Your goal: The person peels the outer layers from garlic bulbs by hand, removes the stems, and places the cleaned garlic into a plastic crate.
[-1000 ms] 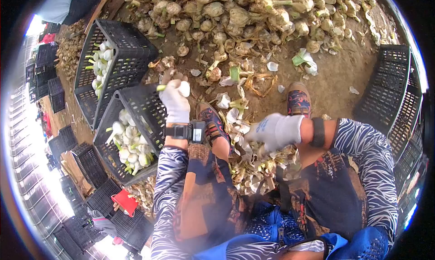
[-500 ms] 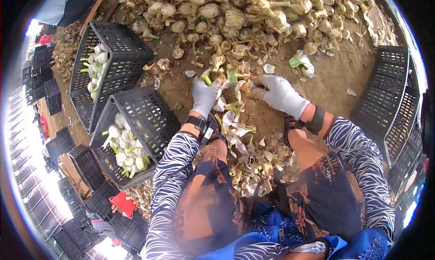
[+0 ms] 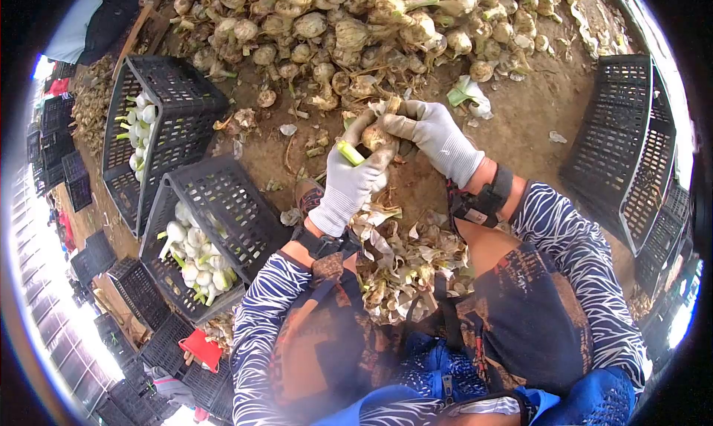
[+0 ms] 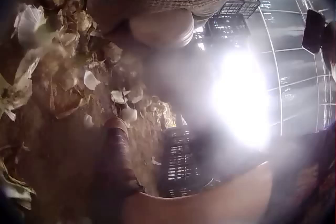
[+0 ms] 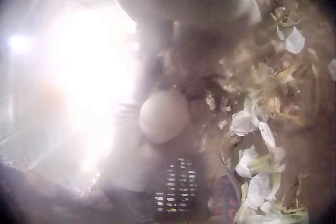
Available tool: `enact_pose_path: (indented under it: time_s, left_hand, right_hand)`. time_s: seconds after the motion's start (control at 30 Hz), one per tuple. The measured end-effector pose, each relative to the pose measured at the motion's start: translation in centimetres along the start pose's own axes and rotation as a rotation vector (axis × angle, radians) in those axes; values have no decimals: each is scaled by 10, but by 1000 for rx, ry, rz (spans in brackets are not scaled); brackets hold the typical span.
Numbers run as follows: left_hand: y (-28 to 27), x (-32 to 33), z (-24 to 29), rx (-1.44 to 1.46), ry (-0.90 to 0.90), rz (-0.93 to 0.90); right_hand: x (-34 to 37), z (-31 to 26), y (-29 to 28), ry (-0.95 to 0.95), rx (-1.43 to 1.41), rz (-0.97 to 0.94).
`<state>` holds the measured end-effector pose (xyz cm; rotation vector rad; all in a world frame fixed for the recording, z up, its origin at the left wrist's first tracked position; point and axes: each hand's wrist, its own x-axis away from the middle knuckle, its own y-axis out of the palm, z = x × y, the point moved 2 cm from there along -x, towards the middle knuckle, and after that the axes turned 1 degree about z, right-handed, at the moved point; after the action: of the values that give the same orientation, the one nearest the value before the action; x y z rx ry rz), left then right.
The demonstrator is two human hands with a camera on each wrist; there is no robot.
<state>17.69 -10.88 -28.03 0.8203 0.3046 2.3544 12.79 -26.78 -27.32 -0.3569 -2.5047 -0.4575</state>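
In the head view my gloved left hand (image 3: 343, 187) grips a peeled garlic bulb whose green stem (image 3: 350, 153) pokes out over the fingers. Its smooth white bulb (image 5: 164, 116) shows below the hands in the right wrist view. Between the two hands is a brown unpeeled garlic bulb (image 3: 376, 138), with the left fingers against its lower side. My gloved right hand (image 3: 444, 140) pinches this bulb from the right with thumb and fingers. Both hands are together above the ground, just in front of the garlic pile.
A large pile of unpeeled garlic (image 3: 349, 36) spreads across the far side. Two tilted black crates (image 3: 223, 196) with peeled garlic stand at left, and stacked crates (image 3: 605, 144) at right. Loose garlic skins (image 3: 412, 266) lie between the legs.
The left hand has come from beside the crate to the middle, keeping its peeled bulb. From low over the skins, the right hand has risen to meet it, now holding a brown bulb.
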Motion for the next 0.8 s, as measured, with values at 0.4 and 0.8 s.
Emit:
enact_pose_path:
  time_s: [0.4,0.8]
  left_hand:
    - [9,0,19,-19,78,89]
    - [-5,-17,12,-46,140,97]
  right_hand:
    - [0,-5,-4,15,-178,-55]
    - [0,-9,-4,-342,468,103]
